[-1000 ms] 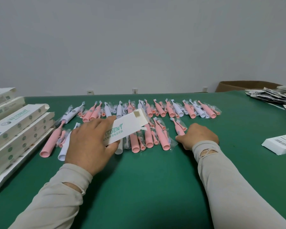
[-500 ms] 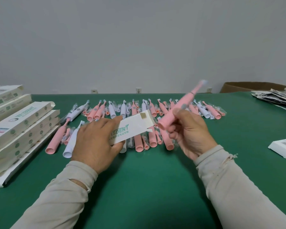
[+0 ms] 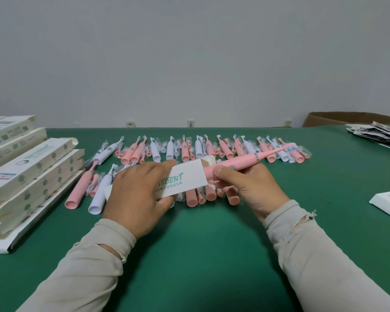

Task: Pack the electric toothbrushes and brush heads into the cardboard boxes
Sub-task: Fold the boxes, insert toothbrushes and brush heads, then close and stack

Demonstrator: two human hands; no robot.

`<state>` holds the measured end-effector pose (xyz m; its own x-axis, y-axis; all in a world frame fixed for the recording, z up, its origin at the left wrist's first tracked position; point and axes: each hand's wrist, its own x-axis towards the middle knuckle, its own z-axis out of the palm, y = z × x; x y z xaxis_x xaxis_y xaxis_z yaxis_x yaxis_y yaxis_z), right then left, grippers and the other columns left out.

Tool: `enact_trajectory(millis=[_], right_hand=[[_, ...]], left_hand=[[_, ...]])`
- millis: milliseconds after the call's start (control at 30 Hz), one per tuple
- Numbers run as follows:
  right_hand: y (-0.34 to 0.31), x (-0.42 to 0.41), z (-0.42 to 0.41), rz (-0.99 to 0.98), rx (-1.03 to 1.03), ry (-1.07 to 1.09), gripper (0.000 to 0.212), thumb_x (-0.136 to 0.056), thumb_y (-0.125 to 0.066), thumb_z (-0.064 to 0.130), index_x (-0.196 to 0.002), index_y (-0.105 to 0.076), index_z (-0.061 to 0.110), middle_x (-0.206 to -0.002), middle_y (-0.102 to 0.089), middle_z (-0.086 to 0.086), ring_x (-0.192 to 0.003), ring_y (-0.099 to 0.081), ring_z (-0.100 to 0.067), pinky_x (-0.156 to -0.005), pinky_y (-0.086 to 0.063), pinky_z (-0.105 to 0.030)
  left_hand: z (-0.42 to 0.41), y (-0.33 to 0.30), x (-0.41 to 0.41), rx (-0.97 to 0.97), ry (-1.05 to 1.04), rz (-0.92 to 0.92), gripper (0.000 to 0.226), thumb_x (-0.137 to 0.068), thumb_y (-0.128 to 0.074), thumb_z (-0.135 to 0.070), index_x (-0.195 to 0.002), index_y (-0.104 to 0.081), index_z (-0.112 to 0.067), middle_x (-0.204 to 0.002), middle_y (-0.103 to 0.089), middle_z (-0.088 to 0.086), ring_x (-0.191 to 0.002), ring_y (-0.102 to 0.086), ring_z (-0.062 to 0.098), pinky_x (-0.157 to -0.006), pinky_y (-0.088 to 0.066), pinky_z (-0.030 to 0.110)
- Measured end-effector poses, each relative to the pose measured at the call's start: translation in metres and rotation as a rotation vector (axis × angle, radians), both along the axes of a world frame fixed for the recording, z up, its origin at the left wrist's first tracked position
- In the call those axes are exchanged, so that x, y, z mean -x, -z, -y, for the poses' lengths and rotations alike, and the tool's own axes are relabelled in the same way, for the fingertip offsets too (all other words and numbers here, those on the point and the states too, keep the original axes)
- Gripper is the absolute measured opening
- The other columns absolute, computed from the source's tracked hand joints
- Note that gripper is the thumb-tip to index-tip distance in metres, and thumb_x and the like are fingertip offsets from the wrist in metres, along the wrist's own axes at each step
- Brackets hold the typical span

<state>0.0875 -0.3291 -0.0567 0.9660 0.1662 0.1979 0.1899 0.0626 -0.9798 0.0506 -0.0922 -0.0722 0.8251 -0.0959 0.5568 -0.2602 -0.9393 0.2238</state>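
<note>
Just above the near stretch of the green table (image 3: 194,255), both hands are at work: the left hand (image 3: 136,199) wraps its fingers and thumb round a white cardboard box (image 3: 185,180) with green lettering, open end turned to the right, and there's the right hand (image 3: 248,188) pinching a pink electric toothbrush (image 3: 245,159) by its handle, the butt end sitting right at the box's open mouth, flap lifted behind it! The brush slants up and to the right, its blue-and-white bristle head (image 3: 291,147) hanging over the far row. Under and just behind the hands lies a near row of pink and white toothbrushes (image 3: 90,188), butt ends toward the person. Beyond that, a longer far row of toothbrushes and bagged brush heads (image 3: 223,147) stretches across the table. Off to the left, a stack of filled-looking white boxes (image 3: 29,172) sits piled at an angle. On the right edge, a small white carton (image 3: 387,201) with a barcode, and further back a heap of leaflets (image 3: 378,134) beside a brown cardboard bin (image 3: 347,119) against the pale wall
</note>
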Motion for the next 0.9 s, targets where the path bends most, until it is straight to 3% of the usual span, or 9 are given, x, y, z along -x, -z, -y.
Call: enact_trajectory(millis=[100, 200, 333, 400, 467, 600, 700, 800, 900], right_hand=[[0.001, 0.003, -0.005, 0.025, 0.129, -0.091, 0.015, -0.086, -0.078, 0.028, -0.072, -0.078, 0.022, -0.063, -0.069, 0.008, -0.051, -0.055, 0.001, -0.046, -0.041, -0.011], [0.001, 0.002, -0.006, -0.018, 0.162, -0.054, 0.028, -0.082, -0.075, 0.052, -0.068, -0.076, 0.028, -0.060, -0.062, 0.010, -0.049, -0.051, -0.005, -0.044, -0.038, -0.016], [-0.003, -0.008, 0.010, -0.099, -0.292, 0.103, 0.014, -0.093, -0.068, 0.019, -0.094, -0.062, 0.006, -0.068, -0.064, -0.006, -0.053, -0.052, -0.014, -0.041, -0.042, -0.022], [-0.003, -0.010, 0.011, -0.030, -0.370, 0.149, 0.003, -0.096, -0.062, 0.007, -0.095, -0.059, 0.007, -0.070, -0.068, -0.008, -0.057, -0.058, -0.014, -0.046, -0.047, -0.021], [-0.002, -0.008, 0.006, 0.063, -0.263, 0.195, 0.006, -0.095, -0.063, 0.008, -0.092, -0.065, 0.012, -0.072, -0.071, -0.005, -0.059, -0.062, -0.013, -0.048, -0.048, -0.019], [0.010, -0.008, -0.006, 0.198, 0.205, 0.121, 0.016, -0.089, -0.074, 0.016, -0.088, -0.075, 0.031, -0.080, -0.072, 0.006, -0.059, -0.056, -0.003, -0.057, -0.046, -0.015], [0.013, -0.009, -0.007, 0.192, 0.177, 0.128, 0.026, -0.088, -0.072, 0.008, -0.100, -0.069, 0.031, -0.096, -0.071, 0.006, -0.058, -0.054, -0.002, -0.060, -0.048, -0.015], [0.011, -0.008, -0.006, 0.203, 0.163, 0.172, 0.027, -0.089, -0.066, 0.005, -0.094, -0.071, 0.031, -0.090, -0.071, 0.016, -0.064, -0.059, 0.002, -0.059, -0.049, -0.014], [0.010, -0.003, -0.013, 0.161, 0.133, 0.111, 0.022, -0.084, -0.063, 0.012, -0.091, -0.072, 0.031, -0.083, -0.071, 0.016, -0.070, -0.061, -0.004, -0.070, -0.053, -0.032]], left_hand=[[0.002, 0.002, 0.001, -0.031, 0.058, 0.004, 0.067, -0.078, -0.076, -0.034, -0.139, -0.050, -0.035, -0.125, -0.061, -0.011, -0.112, -0.054, 0.022, -0.099, -0.038, 0.046], [0.001, 0.002, 0.000, -0.008, 0.023, 0.005, 0.067, -0.078, -0.074, -0.035, -0.140, -0.049, -0.036, -0.127, -0.060, -0.011, -0.112, -0.053, 0.021, -0.099, -0.038, 0.046], [-0.003, 0.001, -0.001, 0.016, -0.053, 0.006, 0.065, -0.079, -0.072, -0.034, -0.140, -0.050, -0.035, -0.128, -0.061, -0.009, -0.111, -0.054, 0.024, -0.095, -0.038, 0.044], [-0.004, 0.001, -0.001, 0.027, -0.063, 0.008, 0.065, -0.079, -0.072, -0.035, -0.140, -0.050, -0.035, -0.127, -0.061, -0.009, -0.111, -0.054, 0.024, -0.096, -0.038, 0.044], [-0.003, 0.001, -0.002, 0.024, -0.060, 0.001, 0.067, -0.080, -0.071, -0.038, -0.143, -0.047, -0.036, -0.129, -0.059, -0.010, -0.113, -0.053, 0.023, -0.098, -0.036, 0.044], [-0.001, 0.002, -0.002, 0.009, -0.037, 0.010, 0.068, -0.079, -0.072, -0.039, -0.142, -0.046, -0.036, -0.127, -0.060, -0.009, -0.111, -0.053, 0.023, -0.097, -0.038, 0.045], [-0.003, 0.001, -0.002, 0.018, -0.047, 0.020, 0.067, -0.079, -0.073, -0.037, -0.141, -0.049, -0.036, -0.125, -0.062, -0.009, -0.108, -0.055, 0.024, -0.093, -0.039, 0.044], [-0.004, 0.000, -0.002, 0.023, -0.047, 0.020, 0.066, -0.079, -0.072, -0.038, -0.141, -0.048, -0.036, -0.125, -0.062, -0.009, -0.108, -0.055, 0.023, -0.093, -0.039, 0.043], [-0.002, 0.001, -0.001, 0.002, -0.034, 0.030, 0.068, -0.079, -0.073, -0.038, -0.142, -0.049, -0.033, -0.124, -0.063, -0.008, -0.107, -0.056, 0.025, -0.093, -0.039, 0.044]])
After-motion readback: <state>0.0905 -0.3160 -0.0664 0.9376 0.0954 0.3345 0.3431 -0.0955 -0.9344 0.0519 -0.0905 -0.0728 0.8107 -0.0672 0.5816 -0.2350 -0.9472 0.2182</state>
